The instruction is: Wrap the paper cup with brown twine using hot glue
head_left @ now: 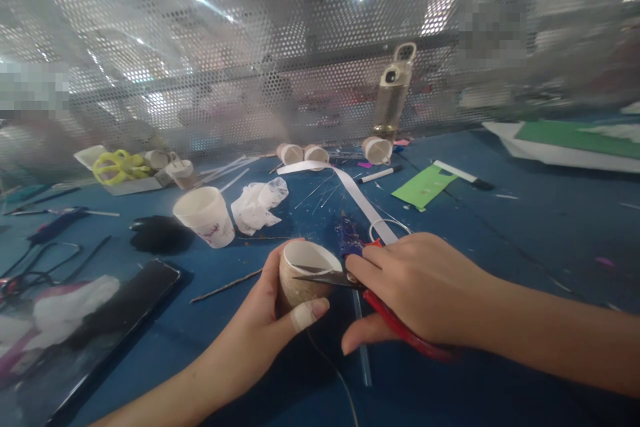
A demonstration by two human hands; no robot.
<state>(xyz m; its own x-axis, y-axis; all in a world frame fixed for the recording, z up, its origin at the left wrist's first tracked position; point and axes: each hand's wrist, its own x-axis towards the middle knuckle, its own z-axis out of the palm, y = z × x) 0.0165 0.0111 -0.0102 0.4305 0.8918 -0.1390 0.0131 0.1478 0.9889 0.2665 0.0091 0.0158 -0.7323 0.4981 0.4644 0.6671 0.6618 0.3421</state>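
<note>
My left hand (pixel 280 320) is wrapped round a small paper cup (pixel 300 283) whose outside is covered in brown twine. The cup's white mouth tilts up, and a bandage strip (pixel 303 315) circles my left thumb. In my right hand (pixel 415 287) are red-handled scissors (pixel 395 320), their dark blades lying at the cup's rim. Whether a blade is inside the cup I cannot tell. A thin cord (pixel 333 367) trails down below the cup. Just beyond my right fingers lies a blue glue gun (pixel 347 233), partly hidden.
A white cup (pixel 205 217) and crumpled plastic (pixel 260 203) lie to the left, near a black phone-like slab (pixel 125 320). Further back are a white paper strip (pixel 357 193), green paper (pixel 423 187), wrapped cups (pixel 377 150) and a bottle (pixel 393 100) against a perforated metal screen (pixel 280 80).
</note>
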